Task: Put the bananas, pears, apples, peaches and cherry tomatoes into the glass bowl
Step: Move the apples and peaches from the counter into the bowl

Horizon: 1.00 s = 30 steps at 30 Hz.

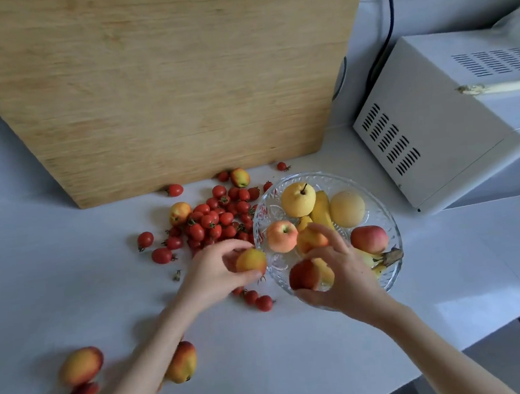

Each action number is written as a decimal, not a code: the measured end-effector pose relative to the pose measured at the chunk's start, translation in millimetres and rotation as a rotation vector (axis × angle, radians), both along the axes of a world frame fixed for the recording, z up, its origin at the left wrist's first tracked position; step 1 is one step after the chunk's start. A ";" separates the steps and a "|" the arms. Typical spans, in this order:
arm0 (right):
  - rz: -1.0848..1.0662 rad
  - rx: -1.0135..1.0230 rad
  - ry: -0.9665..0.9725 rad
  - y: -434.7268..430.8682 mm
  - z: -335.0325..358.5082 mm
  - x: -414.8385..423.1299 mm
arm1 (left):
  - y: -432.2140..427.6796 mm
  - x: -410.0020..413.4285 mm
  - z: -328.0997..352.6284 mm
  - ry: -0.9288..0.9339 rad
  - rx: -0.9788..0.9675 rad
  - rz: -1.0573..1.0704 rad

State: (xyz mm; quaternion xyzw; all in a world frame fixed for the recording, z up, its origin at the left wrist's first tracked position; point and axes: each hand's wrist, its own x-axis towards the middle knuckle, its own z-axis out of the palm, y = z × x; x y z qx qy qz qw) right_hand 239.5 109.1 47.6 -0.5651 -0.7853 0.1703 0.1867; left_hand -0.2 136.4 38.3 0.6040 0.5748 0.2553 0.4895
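Step in hand: loading red-and-yellow fruit, both my hands carrying, cherry tomatoes not yet begun

Cutting board (pixel 159 89): pale wood, straight grain, propped upright behind the fruit

Glass bowl (pixel 387 216): clear, cut-pattern wall, scalloped rim, on the white counter (pixel 299 352); holds a smooth yellow pear (pixel 298 199), bananas (pixel 321 211), apples and a pale round fruit

Right hand (pixel 339 279): fingers curled about a red peach (pixel 302 274) over the bowl's near rim, a second orange fruit at the fingertips; next I judge it wants lowering in gently (glass, so no dropping)

Left hand (pixel 210 273): closed round a yellow-red peach just outside the rim; needs lifting over

Loose peaches (pixel 81 366): near-left, matte, oval

Cherry tomatoes (pixel 213 222): glossy heap left of the bowl, best scooped
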 end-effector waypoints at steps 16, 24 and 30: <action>-0.013 -0.326 -0.404 74.0 1.4 72.3 | 12.3 92.7 -31.3 0.550 0.305 -0.351; 0.203 -0.121 -0.545 17.8 -12.6 44.4 | -10.8 3.7 -22.2 0.462 0.241 0.068; 0.290 -0.124 -0.652 16.0 -12.7 34.6 | -44.5 -53.6 -25.3 0.552 0.168 0.252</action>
